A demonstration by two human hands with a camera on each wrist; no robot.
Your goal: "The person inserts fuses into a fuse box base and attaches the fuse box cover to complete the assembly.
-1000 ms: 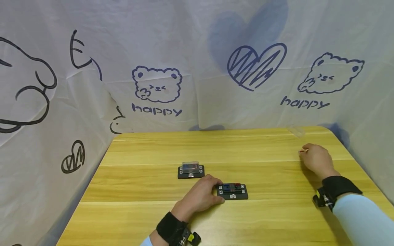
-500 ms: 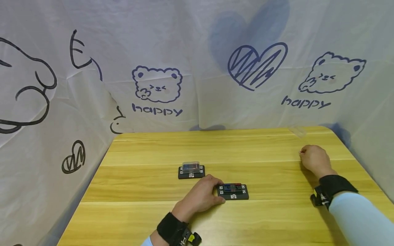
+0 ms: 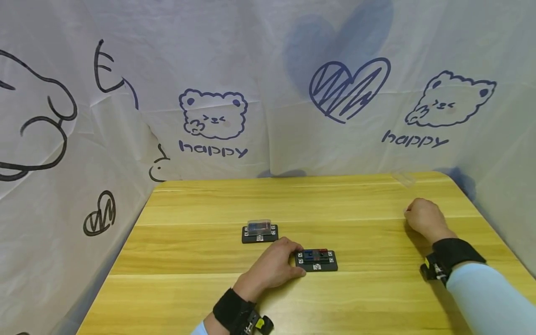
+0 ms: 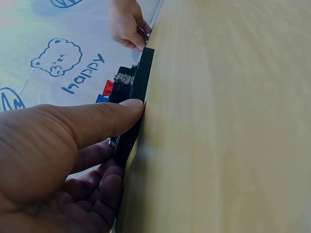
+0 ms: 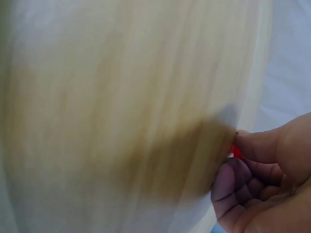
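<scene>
In the head view my left hand grips the left end of a black fuse block, thumb at the front edge and fingers behind. This block lies flat on the table with no cover, and blue and red fuses show on its top. The left wrist view has the thumb pressed along the side of its base. Off to the right, my right hand is low over the table. It pinches a small red fuse between thumb and curled fingers; most of the fuse is hidden by them.
A second fuse block with a clear cover over it sits behind my left hand. A loose clear plastic cover lies at the table's back right edge. White cloth with drawings hangs behind the wooden table.
The right hand has closed over the red fuse, which showed at its fingertips one second ago, and has shifted slightly. My left hand and the fuse block have stayed in place.
</scene>
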